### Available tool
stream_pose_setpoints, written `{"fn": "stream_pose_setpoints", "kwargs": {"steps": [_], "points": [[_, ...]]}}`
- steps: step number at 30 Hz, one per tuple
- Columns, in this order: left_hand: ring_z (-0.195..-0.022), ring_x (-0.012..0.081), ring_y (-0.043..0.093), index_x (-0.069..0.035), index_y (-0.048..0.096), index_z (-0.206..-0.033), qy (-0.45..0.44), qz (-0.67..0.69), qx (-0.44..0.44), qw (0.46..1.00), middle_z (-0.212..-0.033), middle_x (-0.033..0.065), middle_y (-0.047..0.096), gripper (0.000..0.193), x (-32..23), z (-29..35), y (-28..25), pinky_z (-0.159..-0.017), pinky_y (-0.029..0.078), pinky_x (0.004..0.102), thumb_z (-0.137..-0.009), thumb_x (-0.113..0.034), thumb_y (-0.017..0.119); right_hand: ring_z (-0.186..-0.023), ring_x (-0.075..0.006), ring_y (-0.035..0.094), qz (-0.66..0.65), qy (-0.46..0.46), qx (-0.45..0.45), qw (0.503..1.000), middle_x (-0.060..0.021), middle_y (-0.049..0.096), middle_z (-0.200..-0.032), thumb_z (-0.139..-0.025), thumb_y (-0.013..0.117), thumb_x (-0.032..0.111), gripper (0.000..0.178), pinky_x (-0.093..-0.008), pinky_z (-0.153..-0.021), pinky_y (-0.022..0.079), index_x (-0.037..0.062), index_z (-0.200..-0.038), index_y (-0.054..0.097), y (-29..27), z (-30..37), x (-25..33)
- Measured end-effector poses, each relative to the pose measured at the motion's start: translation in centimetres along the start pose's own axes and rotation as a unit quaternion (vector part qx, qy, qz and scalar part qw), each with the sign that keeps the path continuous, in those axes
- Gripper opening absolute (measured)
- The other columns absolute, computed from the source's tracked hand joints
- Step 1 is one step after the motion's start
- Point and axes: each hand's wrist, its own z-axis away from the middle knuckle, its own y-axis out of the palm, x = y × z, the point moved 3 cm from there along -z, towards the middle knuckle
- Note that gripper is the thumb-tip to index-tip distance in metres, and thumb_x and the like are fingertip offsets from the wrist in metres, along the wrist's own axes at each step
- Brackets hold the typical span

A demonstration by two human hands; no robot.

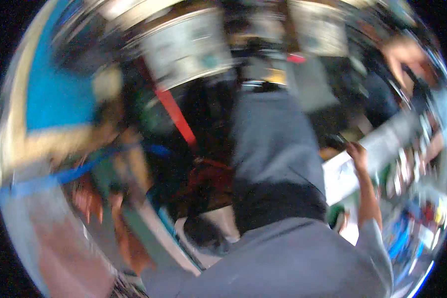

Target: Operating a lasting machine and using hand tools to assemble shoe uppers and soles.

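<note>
Motion blurs the whole view. My grey-shirted body fills the bottom middle, with grey trousers stretching up from a black waistband. My right hand (357, 155) is out to the right beside a white sheet or panel (339, 178). Its fingers look closed, and a dark, thin object (338, 141) shows at their tips; its kind is not clear. At the lower left my left hand (116, 202) is smeared by motion, over a greenish surface and below a blue strip (67, 175). Its fingers cannot be made out.
A large blue panel with a pale frame (59, 94) stands at the left. Pale square panels (186, 47) and a red strip (176, 116) lie ahead. Another person's arm (407, 57) shows at the far right, above a grey ledge (395, 136) and several blurred coloured items (412, 223).
</note>
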Motion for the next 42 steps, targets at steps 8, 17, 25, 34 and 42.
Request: {"fn": "stream_pose_setpoints", "kwargs": {"steps": [8,17,25,34,42], "points": [[-0.125,0.0294,0.071,0.007,0.070,-0.139,0.091,0.496,0.129,0.854,-0.136,0.0202,0.074,0.037,-22.4,6.8,5.4,-0.102,0.062,0.0421,-0.110,-0.007,0.051,-0.121,-0.0323,0.076,0.049,0.434,-0.303,0.847,-0.0253,0.077,-0.132,-0.092,0.078,0.022,0.055,-0.0431,-0.103,0.059,-0.0040,-0.140,0.069,-5.5,28.3,-30.7],[-0.122,0.0304,0.075,0.009,0.066,-0.144,0.398,0.378,0.178,0.817,-0.136,0.0234,0.074,0.036,-55.1,24.4,-4.3,-0.110,0.062,0.0433,-0.118,-0.010,0.051,-0.151,-0.0479,0.054,0.063,0.287,-0.169,0.941,-0.0299,0.055,-0.162,-0.087,0.087,0.045,0.121,-0.0500,-0.126,0.047,0.0100,-0.178,0.016,4.6,42.2,-35.8],[-0.116,0.0286,0.076,0.010,0.066,-0.145,0.465,0.457,0.358,0.668,-0.129,0.0219,0.076,0.037,-69.0,38.2,-7.6,-0.105,0.062,0.0418,-0.115,-0.011,0.057,-0.150,-0.0398,0.056,-0.105,0.265,-0.210,0.935,-0.0264,0.056,-0.162,-0.088,0.089,0.047,0.109,-0.0469,-0.125,0.044,0.0023,-0.173,0.036,0.9,33.9,-25.2],[-0.134,0.0266,0.064,-0.002,0.043,-0.168,0.481,0.503,0.459,0.553,-0.152,0.0265,0.059,0.074,-80.4,51.5,-8.9,-0.112,0.054,0.0382,-0.106,-0.020,0.079,-0.128,-0.0271,0.068,-0.393,-0.015,-0.039,0.919,-0.0199,0.068,-0.145,-0.095,0.089,0.040,0.101,-0.0418,-0.110,0.055,-0.0019,-0.170,0.037,-0.6,19.7,4.9],[-0.123,0.0419,0.073,0.008,0.067,-0.145,0.456,0.532,0.067,0.711,-0.136,0.0287,0.074,0.049,-72.0,38.8,-13.3,-0.108,0.056,0.0457,-0.118,-0.030,0.053,-0.131,-0.0248,0.068,-0.342,-0.149,0.157,0.914,-0.0183,0.070,-0.143,-0.095,0.091,0.038,0.098,-0.0391,-0.113,0.054,-0.0031,-0.168,0.040,6.1,16.9,20.9]]}}
